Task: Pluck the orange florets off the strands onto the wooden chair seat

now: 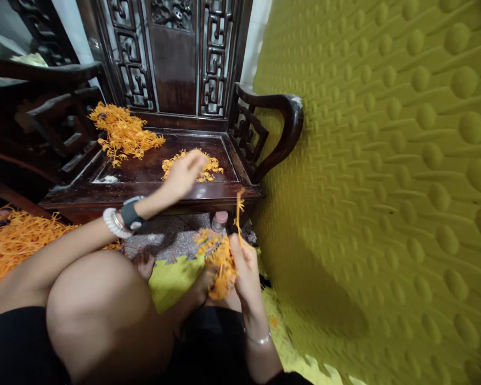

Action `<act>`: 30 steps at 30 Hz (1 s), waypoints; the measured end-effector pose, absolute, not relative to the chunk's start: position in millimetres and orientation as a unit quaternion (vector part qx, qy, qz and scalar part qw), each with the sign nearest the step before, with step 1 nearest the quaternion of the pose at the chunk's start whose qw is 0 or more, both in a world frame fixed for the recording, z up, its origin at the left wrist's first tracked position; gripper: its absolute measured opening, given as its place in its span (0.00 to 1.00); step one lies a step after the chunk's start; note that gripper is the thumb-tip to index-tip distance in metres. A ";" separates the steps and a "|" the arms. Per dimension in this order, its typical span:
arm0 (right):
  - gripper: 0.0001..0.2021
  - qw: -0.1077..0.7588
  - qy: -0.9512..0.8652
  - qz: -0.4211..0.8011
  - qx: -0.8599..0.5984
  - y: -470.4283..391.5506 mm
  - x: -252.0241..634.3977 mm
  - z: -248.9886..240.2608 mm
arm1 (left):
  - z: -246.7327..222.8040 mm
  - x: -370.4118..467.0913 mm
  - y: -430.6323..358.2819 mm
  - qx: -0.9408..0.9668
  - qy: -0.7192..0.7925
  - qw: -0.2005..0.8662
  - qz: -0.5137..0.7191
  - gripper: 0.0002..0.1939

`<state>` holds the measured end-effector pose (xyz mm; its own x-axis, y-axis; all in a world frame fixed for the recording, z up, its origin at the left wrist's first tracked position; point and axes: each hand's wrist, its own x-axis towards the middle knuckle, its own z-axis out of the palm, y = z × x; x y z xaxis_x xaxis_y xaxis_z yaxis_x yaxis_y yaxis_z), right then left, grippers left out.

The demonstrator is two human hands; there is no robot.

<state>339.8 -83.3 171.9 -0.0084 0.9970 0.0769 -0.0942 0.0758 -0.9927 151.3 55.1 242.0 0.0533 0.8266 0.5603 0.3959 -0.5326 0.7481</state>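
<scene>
My left hand (186, 172) is over a small pile of orange plastic pieces (213, 170) on the seat of a dark wooden chair; its fingers are blurred and what they hold, if anything, is unclear. My right hand (245, 263) is closed on a bunch of orange pieces (221, 267) above my lap, with one thin orange strip (239, 211) sticking up from the fingers. A larger orange pile (126, 133) lies at the back left of the seat.
The wooden seat (144, 171) has a carved back and armrests. A heap of orange strands (16, 246) lies at far left. A pink-lidded jar (219, 220) stands below the seat edge. A yellow-green padded wall (385, 187) rises at right.
</scene>
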 end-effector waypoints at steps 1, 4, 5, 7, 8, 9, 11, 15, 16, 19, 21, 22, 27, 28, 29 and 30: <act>0.21 0.543 -0.489 0.498 -0.466 -90.2 343.1 172.8 | 245.1 141.5 64.2 0.657 0.460 0.174 0.571 0.20; 0.20 0.574 -0.461 0.467 -0.490 -100.5 351.0 178.3 | 248.1 114.6 93.0 0.635 0.512 0.113 0.568 0.18; 0.20 0.576 -0.458 0.464 -0.492 -99.7 352.5 180.8 | 246.1 109.3 102.5 0.634 0.532 0.097 0.554 0.17; 0.20 0.574 -0.454 0.474 -0.490 -93.6 354.0 185.9 | 237.5 105.4 120.5 0.623 0.573 0.085 0.525 0.15; 0.20 0.572 -0.452 0.481 -0.487 -89.7 354.1 188.1 | 231.6 106.0 128.5 0.615 0.591 0.096 0.513 0.14; 0.20 0.572 -0.450 0.487 -0.483 -85.8 354.0 189.9 | 225.6 107.5 135.4 0.607 0.609 0.107 0.499 0.14; 0.19 0.577 -0.445 0.500 -0.468 -79.6 353.1 191.7 | 215.2 111.1 144.8 0.602 0.630 0.132 0.473 0.16; 0.17 0.591 -0.404 0.540 -0.443 -72.0 349.8 189.9 | 213.8 122.2 138.1 0.628 0.611 0.142 0.461 0.14; 0.16 0.592 -0.399 0.546 -0.439 -70.1 348.9 189.3 | 217.9 128.1 129.9 0.645 0.595 0.140 0.458 0.12; 0.16 0.576 -0.418 0.559 -0.425 -64.0 347.4 189.8 | 234.8 155.1 91.8 0.741 0.490 0.200 0.413 0.15; 0.16 0.562 -0.439 0.564 -0.416 -60.2 347.7 192.1 | 245.3 173.6 61.4 0.810 0.364 0.331 0.319 0.24; 0.16 0.558 -0.450 0.561 -0.415 -58.7 348.1 193.2 | 249.4 180.5 47.3 0.834 0.334 0.347 0.270 0.25; 0.15 0.553 -0.483 0.530 -0.424 -54.6 348.7 193.0 | 250.1 184.1 13.9 0.885 0.288 0.343 0.124 0.22; 0.15 0.554 -0.485 0.520 -0.432 -54.4 348.1 191.6 | 246.8 181.5 13.8 0.886 0.267 0.363 0.114 0.21; 0.14 0.554 -0.489 0.511 -0.440 -54.3 347.3 190.2 | 243.0 178.9 14.6 0.882 0.246 0.387 0.109 0.19; 0.14 0.553 -0.493 0.503 -0.445 -54.3 346.5 189.0 | 239.5 176.6 15.6 0.875 0.230 0.411 0.111 0.19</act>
<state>346.5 -54.3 189.0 0.0089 0.9952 0.0978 -0.1175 0.0982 -0.9882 176.6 15.6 239.5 0.8695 0.4939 0.0044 0.3118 -0.5558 0.7706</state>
